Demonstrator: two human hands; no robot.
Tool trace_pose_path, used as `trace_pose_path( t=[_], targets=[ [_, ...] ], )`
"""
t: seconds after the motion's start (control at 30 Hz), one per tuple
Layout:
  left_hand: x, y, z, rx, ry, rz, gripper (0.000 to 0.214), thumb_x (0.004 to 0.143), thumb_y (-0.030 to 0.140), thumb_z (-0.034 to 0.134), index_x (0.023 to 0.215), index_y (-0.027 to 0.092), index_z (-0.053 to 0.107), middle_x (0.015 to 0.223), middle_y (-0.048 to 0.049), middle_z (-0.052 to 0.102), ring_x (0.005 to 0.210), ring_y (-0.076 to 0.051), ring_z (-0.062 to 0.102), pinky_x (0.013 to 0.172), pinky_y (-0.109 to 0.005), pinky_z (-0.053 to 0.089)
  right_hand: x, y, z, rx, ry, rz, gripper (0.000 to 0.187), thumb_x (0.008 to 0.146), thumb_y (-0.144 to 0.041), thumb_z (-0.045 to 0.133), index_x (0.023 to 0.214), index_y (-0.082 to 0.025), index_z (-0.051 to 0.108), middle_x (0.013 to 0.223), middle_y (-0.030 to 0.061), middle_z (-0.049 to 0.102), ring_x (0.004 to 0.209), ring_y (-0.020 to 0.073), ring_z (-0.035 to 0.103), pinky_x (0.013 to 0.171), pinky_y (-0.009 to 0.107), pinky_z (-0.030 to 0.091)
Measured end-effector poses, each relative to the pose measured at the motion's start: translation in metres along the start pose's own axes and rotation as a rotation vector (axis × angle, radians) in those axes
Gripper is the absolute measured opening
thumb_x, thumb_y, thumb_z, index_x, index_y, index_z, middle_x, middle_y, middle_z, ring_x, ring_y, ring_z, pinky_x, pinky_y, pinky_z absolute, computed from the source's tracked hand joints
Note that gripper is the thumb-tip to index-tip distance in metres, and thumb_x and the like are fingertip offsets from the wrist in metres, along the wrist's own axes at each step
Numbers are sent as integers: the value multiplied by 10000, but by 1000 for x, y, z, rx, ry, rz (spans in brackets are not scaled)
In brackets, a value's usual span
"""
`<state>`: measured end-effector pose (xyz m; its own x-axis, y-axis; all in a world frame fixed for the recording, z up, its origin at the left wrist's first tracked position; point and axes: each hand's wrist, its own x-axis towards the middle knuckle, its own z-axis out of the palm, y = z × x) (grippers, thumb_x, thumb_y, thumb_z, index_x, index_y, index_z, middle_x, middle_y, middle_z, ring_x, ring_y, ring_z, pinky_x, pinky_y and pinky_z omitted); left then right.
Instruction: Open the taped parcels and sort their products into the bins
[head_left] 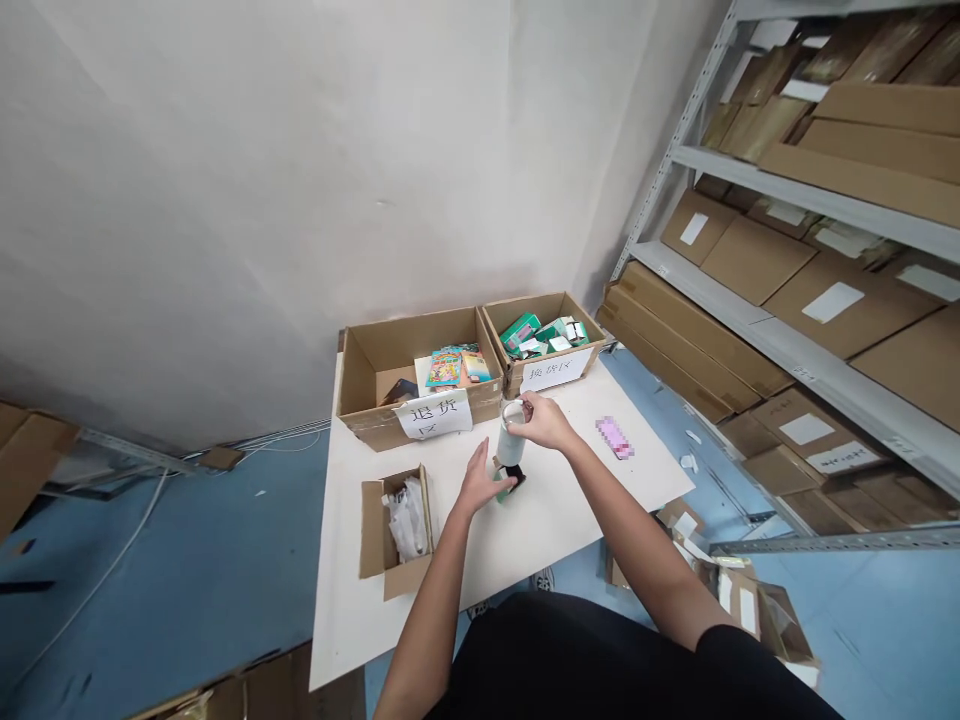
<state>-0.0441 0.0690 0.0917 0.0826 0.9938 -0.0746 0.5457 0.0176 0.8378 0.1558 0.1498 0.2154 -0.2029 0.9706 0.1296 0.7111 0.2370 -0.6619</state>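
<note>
My right hand (546, 422) grips the upper rim of a pale, cup-like white cylinder (512, 440), held upright over the white table. Its ring-shaped top faces up, and I cannot tell what it is exactly. Lower and to the left, my left hand (478, 484) is open, thumb and fingers spread. Beside its thumb lie a small green item (502, 492) and a black piece (516, 474), both partly hidden. Whether the left hand touches them is unclear.
Behind stand a large cardboard box (375, 428) with colourful packets and a smaller box (514, 378) of green cartons, both labelled. An open carton (373, 540) of plastic bags sits left. A pink blurred phone-like object (615, 438) lies right. Shelving (750, 325) holds boxes.
</note>
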Motion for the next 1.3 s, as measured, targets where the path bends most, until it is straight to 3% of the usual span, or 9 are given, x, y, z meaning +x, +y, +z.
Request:
trace_pose_path(
  t=[0.23,0.37,0.47,0.63,0.7,0.83,1.0,1.17,1.3],
  targets=[
    [-2,97,-77,-336,240,229,878,679,382,919,1478,265,577,1381,-97,670,1181,-268,677,1036,-422,557,-16,-64,-6,291,51,2,528,764,-478,830,1214,-237,696,966,27,740,913,231,687,864,356,537],
    [-3,96,-110,-591,172,176,1061,676,387,929,1599,220,432,1287,-103,717,1130,-244,702,1033,-402,557,-33,-73,7,770,-214,-3,913,717,-444,902,1524,-305,499,1285,88,708,1154,256,679,999,417,546],
    [-6,86,-126,-778,67,149,1199,722,461,904,1686,226,231,1371,-147,678,1172,-258,694,1028,-414,557,-47,-72,30,925,-425,53,1247,614,-384,970,1656,-344,287,1220,72,724,1062,259,718,941,439,583],
    [-8,86,-139,-704,121,89,1359,647,438,973,1709,311,134,1522,-160,558,1246,-277,645,1028,-406,551,-64,-85,68,906,-162,136,1441,560,-335,1002,1703,-344,124,1087,33,716,934,230,718,832,377,608],
    [-8,89,-142,-715,134,64,1397,641,414,982,1713,304,93,1428,-142,631,1172,-261,678,1021,-410,554,-69,-92,73,923,-170,126,1437,577,-343,996,1705,-362,105,1168,51,707,984,234,716,863,381,607],
    [-6,91,-149,-814,41,88,1352,748,444,914,1714,284,-19,1301,-115,709,1126,-247,699,1007,-415,563,-75,-101,69,966,-277,99,1395,627,-375,974,1710,-368,94,1274,82,693,1063,258,710,921,422,603],
    [-2,97,-158,-695,53,122,1399,671,405,973,1716,300,49,1387,-122,662,1191,-251,671,1027,-390,549,-79,-108,61,847,-128,88,1489,574,-378,1011,1715,-345,55,1225,75,696,1013,254,702,915,426,597],
    [1,108,-157,-765,-15,109,1346,739,413,924,1715,295,4,1310,-108,708,1146,-242,691,1023,-422,557,-80,-103,54,917,-194,103,1385,669,-428,945,1711,-373,34,1200,58,687,998,248,703,872,412,602],
    [2,115,-154,-726,14,101,1401,661,384,977,1714,324,55,1476,-130,615,1256,-262,641,1062,-406,536,-82,-98,52,832,-25,122,1465,586,-376,985,1712,-375,48,1191,52,656,986,240,680,866,400,599]
  ],
)
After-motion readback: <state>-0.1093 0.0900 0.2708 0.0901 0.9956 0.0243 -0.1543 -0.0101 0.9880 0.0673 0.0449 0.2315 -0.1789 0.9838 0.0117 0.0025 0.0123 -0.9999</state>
